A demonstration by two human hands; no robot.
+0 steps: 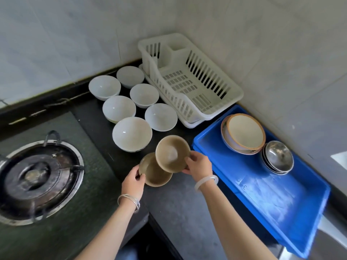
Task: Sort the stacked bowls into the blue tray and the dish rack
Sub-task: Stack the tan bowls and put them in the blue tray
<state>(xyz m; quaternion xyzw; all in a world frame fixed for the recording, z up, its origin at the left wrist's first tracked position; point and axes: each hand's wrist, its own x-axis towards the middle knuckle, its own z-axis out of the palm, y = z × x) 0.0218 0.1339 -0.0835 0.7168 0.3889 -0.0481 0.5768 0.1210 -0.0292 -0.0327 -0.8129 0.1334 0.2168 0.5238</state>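
Note:
My right hand [198, 164] grips a small brown bowl [171, 152] by its right rim, lifted and tilted above a second brown bowl [153, 172]. My left hand [133, 182] holds that lower bowl at its left edge on the dark counter. Several white bowls [131, 135] stand behind them. The white dish rack [189, 79] sits in the corner with nothing in it. In the blue tray [262, 186] on the right lie stacked cream bowls with brown rims [245, 132] and stacked steel bowls [277, 156].
A gas burner [37, 177] with a dark pot support fills the left of the counter. Tiled walls close in behind and to the right. The counter's front edge runs under my forearms.

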